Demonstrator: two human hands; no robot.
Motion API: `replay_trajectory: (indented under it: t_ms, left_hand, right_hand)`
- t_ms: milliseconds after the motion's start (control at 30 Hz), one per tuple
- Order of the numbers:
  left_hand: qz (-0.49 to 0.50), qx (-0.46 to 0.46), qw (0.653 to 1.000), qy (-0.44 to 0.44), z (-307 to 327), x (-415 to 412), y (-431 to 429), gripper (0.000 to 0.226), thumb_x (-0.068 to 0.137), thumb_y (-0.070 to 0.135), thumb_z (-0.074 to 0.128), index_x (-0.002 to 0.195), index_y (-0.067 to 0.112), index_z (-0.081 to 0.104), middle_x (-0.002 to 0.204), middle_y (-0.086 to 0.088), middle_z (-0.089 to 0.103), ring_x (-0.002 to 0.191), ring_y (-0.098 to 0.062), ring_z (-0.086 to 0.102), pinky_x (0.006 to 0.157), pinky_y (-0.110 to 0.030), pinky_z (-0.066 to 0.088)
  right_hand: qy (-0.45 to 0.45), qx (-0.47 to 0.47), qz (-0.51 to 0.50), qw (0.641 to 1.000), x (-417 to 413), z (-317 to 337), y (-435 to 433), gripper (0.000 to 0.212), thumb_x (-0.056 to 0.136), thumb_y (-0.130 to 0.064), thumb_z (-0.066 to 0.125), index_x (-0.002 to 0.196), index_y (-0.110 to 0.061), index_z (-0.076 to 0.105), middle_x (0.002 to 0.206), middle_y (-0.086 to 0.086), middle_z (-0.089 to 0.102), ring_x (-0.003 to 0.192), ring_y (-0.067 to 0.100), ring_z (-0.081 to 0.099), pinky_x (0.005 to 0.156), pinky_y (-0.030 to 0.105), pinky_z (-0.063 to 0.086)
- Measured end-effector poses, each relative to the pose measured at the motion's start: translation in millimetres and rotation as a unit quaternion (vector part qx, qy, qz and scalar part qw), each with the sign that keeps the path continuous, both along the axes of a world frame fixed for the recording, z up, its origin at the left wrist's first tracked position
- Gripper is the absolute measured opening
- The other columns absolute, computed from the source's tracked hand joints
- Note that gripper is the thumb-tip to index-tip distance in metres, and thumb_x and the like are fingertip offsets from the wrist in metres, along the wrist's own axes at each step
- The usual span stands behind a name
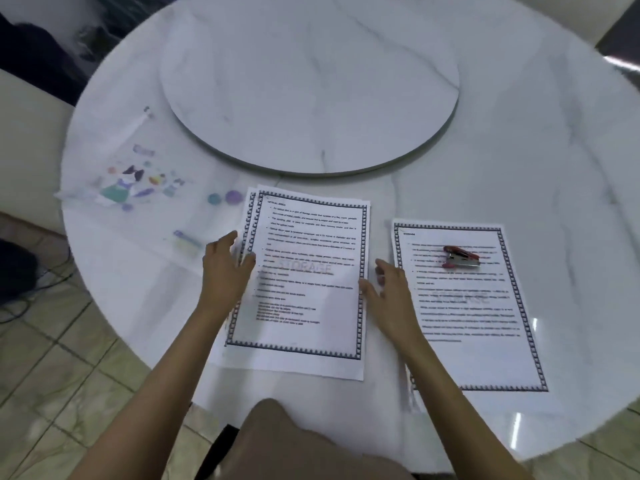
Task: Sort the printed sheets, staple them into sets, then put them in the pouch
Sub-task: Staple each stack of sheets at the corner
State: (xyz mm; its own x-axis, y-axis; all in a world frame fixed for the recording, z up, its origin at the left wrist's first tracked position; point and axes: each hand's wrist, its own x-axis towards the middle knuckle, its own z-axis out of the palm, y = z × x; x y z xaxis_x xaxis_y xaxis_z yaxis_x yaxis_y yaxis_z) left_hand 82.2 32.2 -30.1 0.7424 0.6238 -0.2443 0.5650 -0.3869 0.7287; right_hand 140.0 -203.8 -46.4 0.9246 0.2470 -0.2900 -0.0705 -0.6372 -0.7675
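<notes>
A stack of printed sheets (304,278) with a dark patterned border lies in front of me on the white marble table (519,150); its upper sheets are fanned slightly at the left. My left hand (227,265) touches the stack's left edge with relaxed fingers. My right hand (388,289) rests at the stack's right edge, fingers loosely spread. A second pile of printed sheets (467,323) lies to the right, with a red stapler (462,257) on top of it. A clear pouch (138,181) with cartoon prints lies at the left.
A round marble turntable (311,84) fills the table's middle beyond the papers. The table's front edge curves close to my body, over a tiled floor (52,358). Dark objects and cables sit at the far left off the table.
</notes>
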Motion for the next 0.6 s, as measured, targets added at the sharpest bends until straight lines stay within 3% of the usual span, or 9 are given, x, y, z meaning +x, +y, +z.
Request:
replay_trajectory:
  t_ms: [67,200,267,300,333,400,500,600]
  left_hand:
    - [0.002,-0.067,0.998,0.018,0,1,18,0.054,0.09,0.022,0.057,0.138,0.008,0.038,0.138,-0.014,0.044,0.124,-0.028,0.047,0.102,-0.036,0.036]
    - [-0.019,-0.155,0.987,0.044,2,5,38,0.049,0.092,0.029,0.054,0.135,0.01,0.041,0.129,-0.006,0.051,0.119,-0.023,0.048,0.098,-0.034,0.038]
    - [-0.032,-0.161,0.985,0.048,-1,6,44,0.019,0.092,0.028,0.053,0.108,0.019,0.056,0.101,0.001,0.053,0.102,-0.021,0.049,0.084,-0.033,0.041]
    - [-0.04,-0.162,0.985,0.047,2,6,44,0.008,0.093,0.026,0.052,0.085,0.027,0.051,0.084,0.006,0.047,0.093,-0.018,0.044,0.072,-0.028,0.038]
    - [-0.05,-0.168,0.983,0.044,2,8,44,0.026,0.093,0.025,0.051,0.071,0.032,0.038,0.074,0.01,0.038,0.088,-0.016,0.039,0.065,-0.026,0.032]
    - [-0.057,-0.177,0.982,0.041,2,12,45,0.037,0.094,0.023,0.049,0.066,0.032,0.027,0.07,0.012,0.03,0.086,-0.016,0.035,0.067,-0.029,0.031]
    - [-0.07,-0.189,0.978,0.045,1,16,47,0.032,0.093,0.024,0.05,0.067,0.029,0.031,0.071,0.008,0.033,0.083,-0.016,0.037,0.078,-0.032,0.033]
    - [-0.075,-0.167,0.981,0.058,-2,21,50,0.032,0.092,0.022,0.051,0.066,0.017,0.032,0.065,0.001,0.032,0.066,-0.018,0.033,0.072,-0.033,0.033]
  right_hand:
    - [-0.009,-0.033,-0.042,0.999,-2,-3,15,0.05,0.094,-0.022,0.051,0.138,-0.005,0.035,0.136,0.015,0.037,0.127,0.027,0.039,0.109,0.039,0.032]
    - [-0.026,-0.084,-0.073,0.993,-4,-4,36,0.044,0.095,-0.019,0.048,0.135,-0.004,0.039,0.132,0.018,0.036,0.121,0.03,0.042,0.1,0.029,0.032]
    - [-0.018,-0.085,-0.082,0.993,-4,-4,43,0.043,0.094,-0.016,0.048,0.134,-0.001,0.041,0.129,0.02,0.037,0.116,0.031,0.044,0.092,0.022,0.031]
    - [-0.01,-0.076,-0.09,0.993,-3,-4,45,0.043,0.095,-0.015,0.047,0.134,0.0,0.041,0.129,0.02,0.037,0.116,0.031,0.044,0.089,0.02,0.03]
    - [0.002,-0.065,-0.101,0.993,-3,-3,47,0.043,0.095,-0.014,0.047,0.135,0.0,0.04,0.13,0.019,0.037,0.117,0.03,0.045,0.089,0.019,0.029]
    - [0.015,-0.045,-0.12,0.992,-2,-2,50,0.044,0.096,-0.014,0.045,0.137,0.0,0.038,0.132,0.02,0.036,0.119,0.029,0.044,0.091,0.018,0.028]
    - [0.03,-0.034,-0.136,0.99,-1,-2,51,0.044,0.096,-0.014,0.044,0.138,-0.002,0.036,0.132,0.018,0.038,0.119,0.027,0.044,0.089,0.016,0.027]
    - [0.055,-0.011,-0.155,0.986,1,-2,50,0.031,0.096,-0.016,0.044,0.126,-0.008,0.046,0.118,0.011,0.044,0.102,0.02,0.046,0.077,0.01,0.033]
